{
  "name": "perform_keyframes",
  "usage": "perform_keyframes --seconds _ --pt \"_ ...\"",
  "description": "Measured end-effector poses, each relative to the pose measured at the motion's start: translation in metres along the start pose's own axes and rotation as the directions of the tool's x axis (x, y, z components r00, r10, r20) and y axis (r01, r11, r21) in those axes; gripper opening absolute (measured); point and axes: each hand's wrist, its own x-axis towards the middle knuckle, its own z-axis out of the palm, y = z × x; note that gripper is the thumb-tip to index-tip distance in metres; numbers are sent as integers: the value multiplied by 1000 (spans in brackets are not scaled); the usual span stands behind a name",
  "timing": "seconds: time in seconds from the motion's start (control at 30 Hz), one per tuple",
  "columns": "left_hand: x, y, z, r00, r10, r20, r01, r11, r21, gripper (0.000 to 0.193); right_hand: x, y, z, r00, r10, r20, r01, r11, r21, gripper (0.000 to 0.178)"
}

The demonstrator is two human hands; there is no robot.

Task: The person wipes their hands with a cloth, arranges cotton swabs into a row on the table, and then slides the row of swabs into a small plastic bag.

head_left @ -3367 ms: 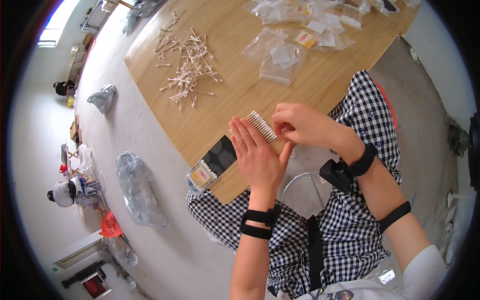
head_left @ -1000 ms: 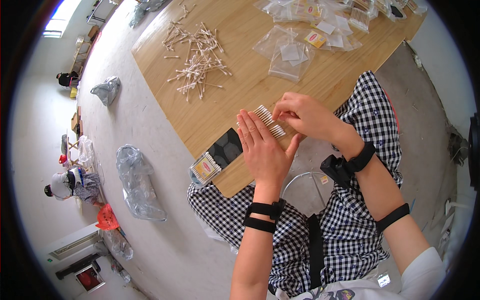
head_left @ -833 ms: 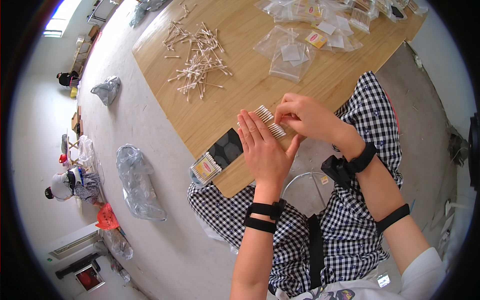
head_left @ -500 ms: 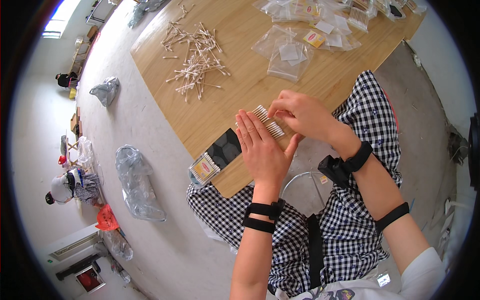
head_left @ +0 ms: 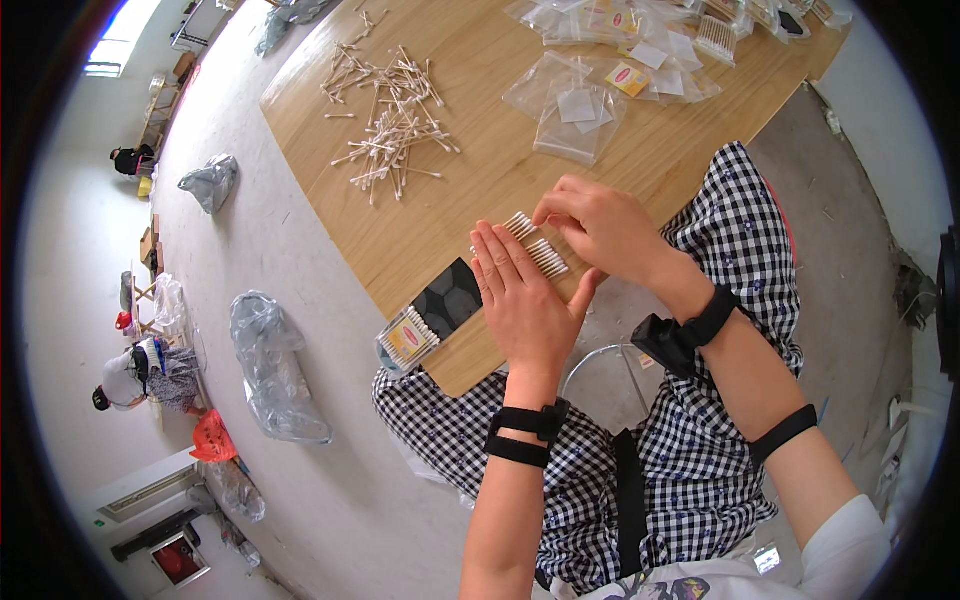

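Head view looks down at two hands over a wooden bench (head_left: 480, 190). Left hand (head_left: 525, 300) lies flat, fingers (head_left: 497, 262) straight and pressed together, with a row of cotton swabs (head_left: 538, 248) showing just past the fingertips. Right hand (head_left: 600, 225) sits right next to it, fingers curled and pinching the far end of that row. Just left of the left fingers there's a small pack of swabs (head_left: 408, 340) lying by a dark card (head_left: 450, 300) near the bench edge. Further out beyond both hands, a loose pile of swabs (head_left: 390, 120) and some clear plastic bags (head_left: 580, 105).
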Motion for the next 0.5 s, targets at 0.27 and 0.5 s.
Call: perform_keyframes --seconds 0.27,0.5 --pt "1 0 -1 1000 0 -6 0 1000 -10 110 1 -2 0 999 0 45 3 997 -72 7" --pt "1 0 -2 1000 -9 0 9 1000 -16 109 2 -4 0 999 -10 33 12 998 -54 8"
